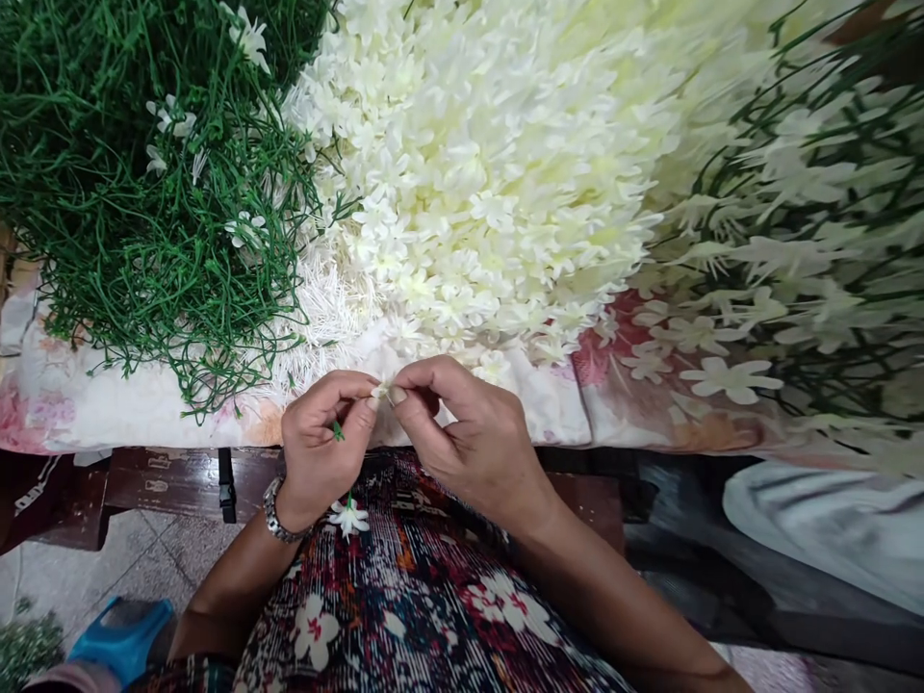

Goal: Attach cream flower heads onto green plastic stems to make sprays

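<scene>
Dark patterned clothing fills the lower middle of the frame, over the person's lap, with both hands above it at the near edge of the cloth-covered bench. Thumb and forefinger of the left hand and of the right hand are pinched together, fingertips almost meeting on a small pale blossom at the centre of the frame; the other fingers curl inward. A bit of green stem shows within the left hand, and a white flower hangs below it, probably on that same stem. Judged from the heaps, much is left: green stems at upper left are mostly without flowers, and a broad mound of loose blossoms spreads across the upper middle, beside thin white strands. At right, flowered stems have blossoms and green together and look like the finished share, though blur hides how many. Room is tight: a narrow strip of printed cloth separates the heaps from the bench edge, and some stem ends reach nearly to it at left. Below the edge there is space over the lap, where the hanging flower could brush the clothing.
</scene>
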### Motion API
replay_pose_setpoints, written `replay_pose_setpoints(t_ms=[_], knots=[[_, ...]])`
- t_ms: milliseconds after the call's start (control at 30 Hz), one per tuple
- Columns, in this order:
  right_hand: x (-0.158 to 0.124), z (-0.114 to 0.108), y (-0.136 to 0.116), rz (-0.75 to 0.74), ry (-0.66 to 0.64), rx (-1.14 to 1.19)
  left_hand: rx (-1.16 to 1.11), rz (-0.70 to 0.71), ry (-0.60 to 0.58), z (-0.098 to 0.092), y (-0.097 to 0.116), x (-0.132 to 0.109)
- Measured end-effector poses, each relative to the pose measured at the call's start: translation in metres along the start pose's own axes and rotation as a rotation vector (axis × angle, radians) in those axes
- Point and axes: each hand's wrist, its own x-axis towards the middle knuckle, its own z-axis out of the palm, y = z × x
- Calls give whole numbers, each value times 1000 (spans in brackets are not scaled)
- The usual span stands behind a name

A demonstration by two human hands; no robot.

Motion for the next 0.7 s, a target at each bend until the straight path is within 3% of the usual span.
replay_pose_setpoints(t_ms=[233,700], knots=[[-3,2,0,-42,25,-62,-139,-212,19,2,-4,-1],[-4,1,1,-106,27,-75,-176,-230,22,3,-5,0]])
